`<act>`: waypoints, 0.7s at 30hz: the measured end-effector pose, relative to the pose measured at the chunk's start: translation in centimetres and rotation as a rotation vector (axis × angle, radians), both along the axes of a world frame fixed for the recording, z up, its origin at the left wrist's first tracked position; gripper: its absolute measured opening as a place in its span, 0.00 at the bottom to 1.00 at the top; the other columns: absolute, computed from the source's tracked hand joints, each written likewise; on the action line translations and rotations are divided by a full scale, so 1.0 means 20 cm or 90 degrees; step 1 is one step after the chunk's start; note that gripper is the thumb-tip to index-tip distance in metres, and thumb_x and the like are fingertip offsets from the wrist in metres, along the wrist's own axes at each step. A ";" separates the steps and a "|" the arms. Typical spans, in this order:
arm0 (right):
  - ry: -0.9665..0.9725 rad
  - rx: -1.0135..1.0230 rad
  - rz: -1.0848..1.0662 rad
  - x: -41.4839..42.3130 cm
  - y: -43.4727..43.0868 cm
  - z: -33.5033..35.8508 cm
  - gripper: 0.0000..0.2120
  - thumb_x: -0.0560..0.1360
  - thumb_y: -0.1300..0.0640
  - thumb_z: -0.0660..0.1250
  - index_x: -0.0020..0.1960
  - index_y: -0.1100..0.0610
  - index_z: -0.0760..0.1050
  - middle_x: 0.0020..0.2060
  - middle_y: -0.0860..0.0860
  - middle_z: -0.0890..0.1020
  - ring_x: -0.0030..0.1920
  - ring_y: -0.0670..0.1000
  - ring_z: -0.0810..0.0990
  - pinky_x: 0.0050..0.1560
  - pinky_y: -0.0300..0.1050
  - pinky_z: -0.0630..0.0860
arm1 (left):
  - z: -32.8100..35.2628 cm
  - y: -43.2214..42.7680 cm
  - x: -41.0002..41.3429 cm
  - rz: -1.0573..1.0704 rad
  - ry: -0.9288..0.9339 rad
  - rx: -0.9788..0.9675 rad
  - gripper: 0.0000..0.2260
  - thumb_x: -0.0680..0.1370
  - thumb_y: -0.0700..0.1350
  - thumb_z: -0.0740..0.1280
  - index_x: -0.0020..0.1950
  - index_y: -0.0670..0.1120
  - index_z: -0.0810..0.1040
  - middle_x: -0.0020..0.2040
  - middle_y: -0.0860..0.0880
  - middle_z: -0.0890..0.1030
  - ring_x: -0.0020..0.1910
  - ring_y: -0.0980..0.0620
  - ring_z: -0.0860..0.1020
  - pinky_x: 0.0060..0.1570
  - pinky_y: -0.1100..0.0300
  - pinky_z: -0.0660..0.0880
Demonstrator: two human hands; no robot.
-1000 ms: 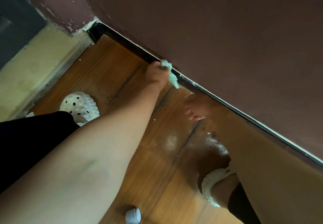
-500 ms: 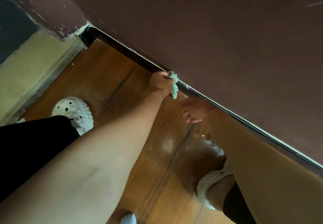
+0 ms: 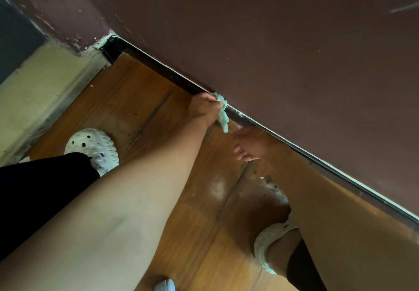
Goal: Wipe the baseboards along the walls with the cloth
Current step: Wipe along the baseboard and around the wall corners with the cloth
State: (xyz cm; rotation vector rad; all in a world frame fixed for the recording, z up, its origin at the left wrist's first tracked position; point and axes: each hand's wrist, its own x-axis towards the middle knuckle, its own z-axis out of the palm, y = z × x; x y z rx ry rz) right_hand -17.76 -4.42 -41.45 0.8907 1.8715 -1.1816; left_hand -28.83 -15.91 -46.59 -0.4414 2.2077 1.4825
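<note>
A dark baseboard (image 3: 158, 68) with a pale top edge runs diagonally from the corner at upper left down to the right, under a maroon wall (image 3: 294, 52). My left hand (image 3: 203, 109) grips a crumpled pale green cloth (image 3: 222, 115) and holds it against the baseboard; a tail of cloth hangs down toward the floor. Just right of the cloth, my right hand (image 3: 249, 143) rests on the wooden floor (image 3: 140, 100) beside the baseboard with its fingers stretched out, holding nothing.
My feet wear white perforated clogs, one at the left (image 3: 95, 147) and one at the lower right (image 3: 265, 245). A yellowish threshold (image 3: 34, 91) borders the floor at the left by the wall corner. A small white object (image 3: 165, 285) lies at the bottom edge.
My left hand has slid the cloth to the right along the baseboard, away from the corner and closer to my right hand. The right hand has stayed on the floor.
</note>
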 end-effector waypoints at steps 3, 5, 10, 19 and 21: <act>0.010 -0.006 0.013 0.01 0.00 0.01 0.14 0.83 0.51 0.59 0.67 0.53 0.72 0.42 0.52 0.84 0.36 0.50 0.84 0.38 0.42 0.79 | 0.03 -0.03 -0.04 0.079 0.053 -0.027 0.06 0.71 0.42 0.75 0.47 0.46 0.83 0.50 0.45 0.86 0.49 0.46 0.84 0.53 0.51 0.83; 0.019 -0.009 0.018 0.02 0.01 0.01 0.16 0.83 0.50 0.60 0.68 0.53 0.72 0.42 0.52 0.84 0.37 0.50 0.85 0.38 0.42 0.80 | 0.07 -0.05 -0.07 0.186 0.052 -0.005 0.08 0.74 0.42 0.73 0.53 0.46 0.81 0.55 0.45 0.84 0.52 0.46 0.83 0.53 0.52 0.82; 0.018 -0.021 -0.018 0.02 0.02 0.03 0.15 0.83 0.50 0.60 0.68 0.53 0.73 0.41 0.52 0.84 0.36 0.50 0.85 0.39 0.43 0.81 | 0.09 -0.01 -0.05 0.104 -0.002 -0.013 0.07 0.72 0.43 0.74 0.49 0.48 0.82 0.53 0.46 0.85 0.51 0.46 0.84 0.52 0.50 0.83; 0.062 -0.060 -0.082 0.02 0.03 0.09 0.13 0.82 0.53 0.62 0.64 0.54 0.76 0.41 0.53 0.84 0.39 0.53 0.86 0.45 0.47 0.83 | 0.02 0.03 0.01 0.185 0.035 0.033 0.09 0.73 0.40 0.73 0.53 0.42 0.84 0.53 0.44 0.85 0.52 0.46 0.84 0.55 0.53 0.81; 0.069 -0.071 -0.119 0.04 0.06 0.12 0.09 0.82 0.54 0.63 0.58 0.55 0.79 0.42 0.55 0.85 0.41 0.55 0.86 0.52 0.52 0.83 | 0.04 0.02 -0.03 0.219 0.034 0.012 0.09 0.76 0.43 0.71 0.55 0.42 0.81 0.56 0.44 0.84 0.54 0.45 0.83 0.55 0.53 0.81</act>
